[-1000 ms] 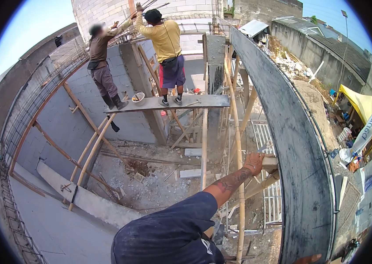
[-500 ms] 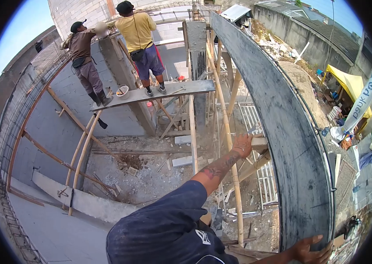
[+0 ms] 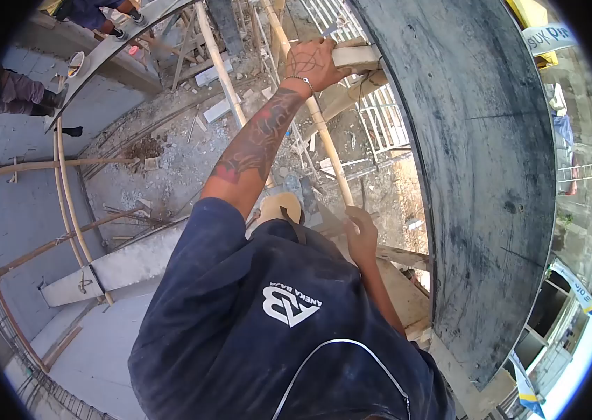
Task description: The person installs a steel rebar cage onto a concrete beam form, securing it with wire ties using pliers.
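My left hand (image 3: pixel 313 64) is at the end of a short timber (image 3: pixel 356 57), with its fingers bent over it. This timber meets the inner edge of a long, curved dark board (image 3: pixel 478 154) on the right. In front of my torso, beside a bamboo pole (image 3: pixel 325 143), is my right hand (image 3: pixel 362 241). Its fingers are curled in, and what they hold, if anything, is too unclear to name. A tan object (image 3: pixel 280 208) with a dark strap shows just past my dark shirt.
Two other people stand on a raised plank (image 3: pixel 110 52) at upper left, with a white bucket (image 3: pixel 76 63) near them. Far below lies rubble-strewn ground (image 3: pixel 170 150). Bamboo poles and a pale concrete beam (image 3: pixel 128 266) cross the left side.
The view has tilted downward. My right hand has left the lower end of the dark board and come in front of my torso. My left hand remains at the short timber.
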`<state>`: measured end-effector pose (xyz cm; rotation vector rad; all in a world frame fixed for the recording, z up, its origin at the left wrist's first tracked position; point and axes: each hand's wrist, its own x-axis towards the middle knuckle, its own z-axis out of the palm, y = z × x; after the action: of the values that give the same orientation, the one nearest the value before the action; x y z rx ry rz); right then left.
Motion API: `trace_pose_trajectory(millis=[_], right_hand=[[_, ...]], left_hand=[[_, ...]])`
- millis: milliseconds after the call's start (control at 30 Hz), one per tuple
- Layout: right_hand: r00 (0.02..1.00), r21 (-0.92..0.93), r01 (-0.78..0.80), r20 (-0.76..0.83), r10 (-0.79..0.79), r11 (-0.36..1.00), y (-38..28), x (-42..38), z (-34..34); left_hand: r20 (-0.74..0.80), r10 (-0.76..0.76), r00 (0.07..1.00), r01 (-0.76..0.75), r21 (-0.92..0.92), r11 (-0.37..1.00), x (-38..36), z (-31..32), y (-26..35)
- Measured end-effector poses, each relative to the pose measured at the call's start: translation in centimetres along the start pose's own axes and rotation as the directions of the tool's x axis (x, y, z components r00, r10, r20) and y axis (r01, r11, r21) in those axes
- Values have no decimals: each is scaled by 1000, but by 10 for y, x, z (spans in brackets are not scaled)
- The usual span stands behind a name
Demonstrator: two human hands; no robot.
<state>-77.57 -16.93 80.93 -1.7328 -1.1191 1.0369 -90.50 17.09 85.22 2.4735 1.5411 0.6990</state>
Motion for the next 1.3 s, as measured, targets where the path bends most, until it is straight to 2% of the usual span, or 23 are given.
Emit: trace_pose_trajectory(millis=[33, 67, 167, 233, 300, 333, 400, 433, 500, 567, 667, 700, 767, 833, 867, 900, 933, 967, 1067, 1167, 1200, 1267, 1300], right_hand=[[977, 39, -183, -100, 186, 982, 14, 14, -11], [877, 380, -342, -199, 437, 859, 22, 29, -17], [825, 571, -282, -266, 498, 771, 27, 74, -59], [825, 700, -222, -237, 513, 679, 7, 96, -76], [898, 750, -161, -157, 410, 641, 41, 109, -98], [896, 746, -180, -145, 421, 641, 38, 112, -97], [920, 898, -133, -45, 389, 419, 34, 116, -98], [916, 894, -142, -43, 398, 424, 30, 119, -95], [927, 967, -49, -48, 371, 249, 21, 124, -92], [915, 954, -66, -59, 399, 293, 5, 124, -83], [930, 918, -226, 104, 353, 327, -12, 127, -73], [929, 918, -220, 94, 358, 329, -16, 130, -71], [912, 912, -243, 98, 399, 331, -20, 135, -70], [914, 898, -185, 8, 407, 399, -16, 139, -69], [935, 629, -236, -59, 348, 741, -15, 142, -71], [957, 239, -247, -95, 276, 939, -13, 145, -73], [974, -196, -220, -97, 204, 956, -11, 147, -75], [986, -591, -162, -73, 148, 790, -8, 149, -76], [952, -594, -307, -195, 238, 744, -8, 152, -82], [941, -443, -322, -248, 230, 837, 2, 149, -85], [923, -355, -364, -265, 281, 861, -1, 146, -85], [946, -292, -302, -208, 248, 907, -4, 139, -82], [954, -236, -282, -170, 246, 930, -4, 138, -84]], left_hand=[[-12, -7, 1000, 6, -48, 999, 0, 1, -1], [-67, -3, 998, -2, -75, 997, 0, 4, -3], [-112, -35, 993, 22, -116, 993, -2, 9, -2], [-88, -89, 992, 77, -129, 989, -4, 9, 0], [-126, -75, 989, 56, -146, 988, -3, 12, -1], [-148, -77, 986, 55, -150, 987, -2, 14, -2], [-139, -87, 987, 63, -168, 984, -4, 15, -3], [-146, -74, 987, 47, -181, 982, -4, 14, -5], [-187, -83, 979, 42, -215, 976, -4, 16, -6], [-211, -46, 976, 4, -196, 981, -4, 17, -7], [-151, -42, 988, 11, -205, 979, -2, 18, -7], [-147, -38, 988, 6, -213, 977, -1, 21, -8], [-296, 1, 955, -73, -234, 970, 0, 23, -11], [-270, 29, 962, -94, -233, 968, 0, 24, -12], [-269, 20, 963, -87, -237, 968, -1, 22, -12], [-269, 13, 963, -80, -240, 968, -2, 22, -12], [-181, 20, 983, -74, -298, 952, -4, 9, -12], [-182, 40, 982, -96, -309, 946, -4, 4, -12], [-140, 54, 989, -96, -316, 944, -1, 2, -9], [-64, 52, 997, -67, -252, 965, -1, 3, -4], [-50, 57, 997, -68, -247, 967, -1, 9, -5], [-368, 209, 906, -271, -124, 955, -4, 21, -8], [-381, 210, 900, -282, -143, 949, -5, 23, -4]])
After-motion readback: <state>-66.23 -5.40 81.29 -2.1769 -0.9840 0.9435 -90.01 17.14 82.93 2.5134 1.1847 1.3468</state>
